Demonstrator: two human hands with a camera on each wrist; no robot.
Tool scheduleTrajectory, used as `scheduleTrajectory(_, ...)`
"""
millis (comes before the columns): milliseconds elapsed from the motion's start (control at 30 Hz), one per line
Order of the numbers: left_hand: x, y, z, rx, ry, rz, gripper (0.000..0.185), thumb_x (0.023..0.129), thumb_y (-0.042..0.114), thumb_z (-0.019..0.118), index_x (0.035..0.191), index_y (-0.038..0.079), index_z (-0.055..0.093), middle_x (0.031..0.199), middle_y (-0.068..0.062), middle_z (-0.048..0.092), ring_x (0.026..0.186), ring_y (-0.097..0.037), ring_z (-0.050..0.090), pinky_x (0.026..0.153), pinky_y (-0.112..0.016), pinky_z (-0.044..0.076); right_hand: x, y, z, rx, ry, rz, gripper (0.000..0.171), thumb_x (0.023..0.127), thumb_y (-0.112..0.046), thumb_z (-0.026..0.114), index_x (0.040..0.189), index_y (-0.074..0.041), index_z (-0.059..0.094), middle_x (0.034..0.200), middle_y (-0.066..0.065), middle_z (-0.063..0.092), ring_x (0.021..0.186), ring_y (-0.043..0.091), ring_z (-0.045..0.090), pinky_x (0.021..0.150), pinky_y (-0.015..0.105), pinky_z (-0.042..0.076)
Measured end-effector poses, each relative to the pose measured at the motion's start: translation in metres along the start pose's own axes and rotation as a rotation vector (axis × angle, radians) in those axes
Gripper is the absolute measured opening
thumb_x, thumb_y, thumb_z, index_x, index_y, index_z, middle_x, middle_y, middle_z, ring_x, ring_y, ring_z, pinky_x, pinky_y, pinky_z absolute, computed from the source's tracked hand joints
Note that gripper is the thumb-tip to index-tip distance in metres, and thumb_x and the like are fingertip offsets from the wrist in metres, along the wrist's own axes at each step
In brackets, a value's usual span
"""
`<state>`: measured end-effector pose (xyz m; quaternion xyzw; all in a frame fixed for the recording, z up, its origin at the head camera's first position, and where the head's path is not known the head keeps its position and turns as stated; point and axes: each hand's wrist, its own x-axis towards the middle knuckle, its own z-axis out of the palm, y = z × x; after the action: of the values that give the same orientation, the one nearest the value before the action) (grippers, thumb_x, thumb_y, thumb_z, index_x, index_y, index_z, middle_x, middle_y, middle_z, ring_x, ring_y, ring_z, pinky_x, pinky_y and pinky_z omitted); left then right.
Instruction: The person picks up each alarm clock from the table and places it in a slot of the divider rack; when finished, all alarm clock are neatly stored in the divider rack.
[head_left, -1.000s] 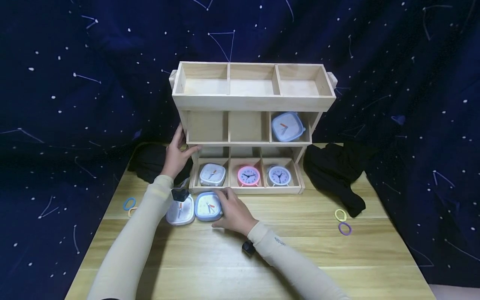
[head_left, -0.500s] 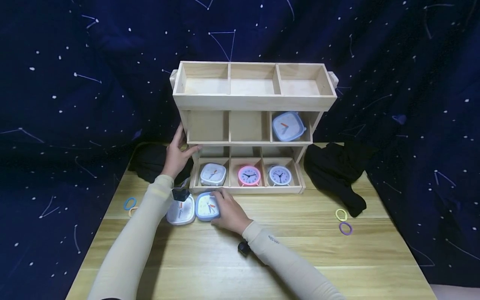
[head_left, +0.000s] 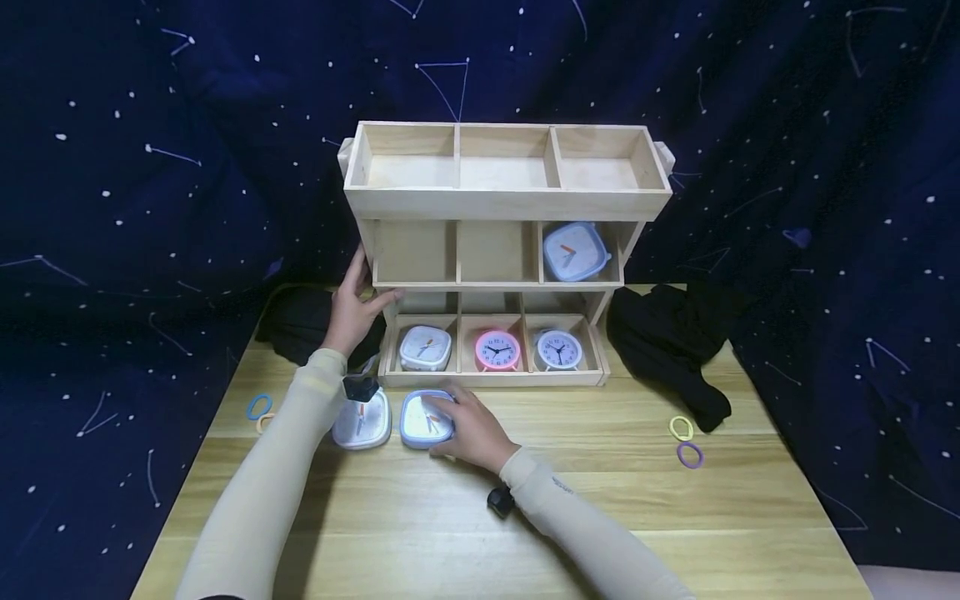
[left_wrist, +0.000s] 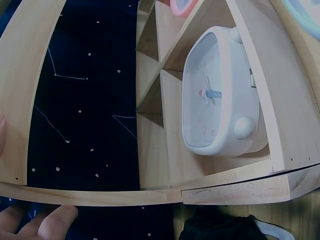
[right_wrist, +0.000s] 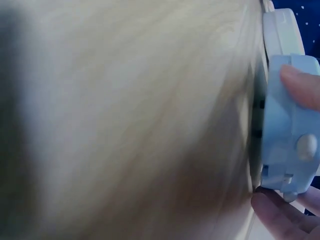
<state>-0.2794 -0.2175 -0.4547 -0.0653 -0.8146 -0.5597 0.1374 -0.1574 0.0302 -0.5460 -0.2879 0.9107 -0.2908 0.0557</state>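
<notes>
My right hand [head_left: 474,429] holds a light-blue square alarm clock [head_left: 424,423] by its edges, just in front of the shelf. In the right wrist view, thumb and fingers sit on opposite sides of this blue clock [right_wrist: 285,125]. A white square alarm clock [head_left: 362,427] lies face up to its left, a narrow gap between them. My left hand [head_left: 351,315] grips the left side of the wooden tiered shelf [head_left: 510,206], thumb in front and fingers behind the side. In the left wrist view, fingertips [left_wrist: 57,223] show beyond the shelf's side board [left_wrist: 125,196].
The bottom tier holds a white clock [head_left: 425,348], a pink clock [head_left: 497,352] and a round pale clock [head_left: 558,351]. Another blue clock [head_left: 576,252] leans in the middle tier's right compartment. Black cloth [head_left: 667,350] and coloured rings [head_left: 689,455] lie to the right.
My right hand first shifted slightly left, then moved right with the blue clock, opening a gap beside the white clock. My left hand has stayed on the shelf's side.
</notes>
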Motion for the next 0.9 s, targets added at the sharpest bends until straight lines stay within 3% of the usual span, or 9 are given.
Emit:
scheduleTrajectory(200, 0.0, 0.001, 0.0, 0.003, -0.005, -0.001, 0.102, 0.098, 0.019, 0.08, 0.173, 0.032, 0.012, 0.179, -0.007, 0.02, 0.164, -0.03, 0.027, 0.134, -0.048, 0.027, -0.013, 0.008, -0.005, 0.02, 0.032, -0.028, 0.076, 0.078, -0.044, 0.096, 0.146, -0.022, 0.068, 0.152, 0.016, 0.058, 0.136, 0.038, 0.061, 0.111, 0.052, 0.055)
scheduleTrajectory(500, 0.0, 0.001, 0.001, 0.007, -0.009, -0.015, 0.102, 0.098, 0.019, 0.08, 0.173, 0.034, 0.011, 0.179, -0.008, 0.02, 0.164, -0.031, 0.026, 0.134, -0.048, 0.026, -0.029, 0.008, -0.03, 0.073, 0.126, -0.085, 0.067, 0.079, -0.045, 0.094, 0.139, -0.021, 0.074, 0.155, 0.022, 0.058, 0.141, 0.043, 0.058, 0.113, 0.062, 0.051)
scheduleTrajectory(633, 0.0, 0.002, 0.001, 0.002, -0.01, -0.009, 0.102, 0.098, 0.019, 0.08, 0.173, 0.033, 0.012, 0.179, -0.008, 0.021, 0.164, -0.031, 0.027, 0.134, -0.048, 0.027, -0.028, 0.001, -0.056, 0.077, 0.259, -0.152, 0.067, 0.075, -0.039, 0.097, 0.135, -0.019, 0.076, 0.152, 0.021, 0.061, 0.135, 0.043, 0.063, 0.109, 0.063, 0.054)
scheduleTrajectory(767, 0.001, 0.002, 0.0, 0.009, -0.004, -0.004, 0.102, 0.098, 0.019, 0.08, 0.173, 0.034, 0.013, 0.179, -0.008, 0.021, 0.164, -0.031, 0.028, 0.134, -0.049, 0.028, -0.016, -0.003, -0.092, 0.087, 0.463, -0.209, 0.067, 0.072, -0.031, 0.1, 0.132, -0.015, 0.077, 0.151, 0.02, 0.062, 0.134, 0.044, 0.063, 0.109, 0.064, 0.053)
scheduleTrajectory(900, 0.001, 0.0, 0.001, 0.024, 0.005, -0.002, 0.101, 0.098, 0.02, 0.08, 0.173, 0.035, 0.014, 0.178, -0.008, 0.023, 0.164, -0.031, 0.029, 0.134, -0.048, 0.027, 0.006, 0.0, -0.126, 0.072, 0.67, -0.209, 0.068, 0.071, -0.024, 0.1, 0.133, -0.01, 0.075, 0.151, 0.022, 0.06, 0.135, 0.045, 0.059, 0.111, 0.062, 0.051)
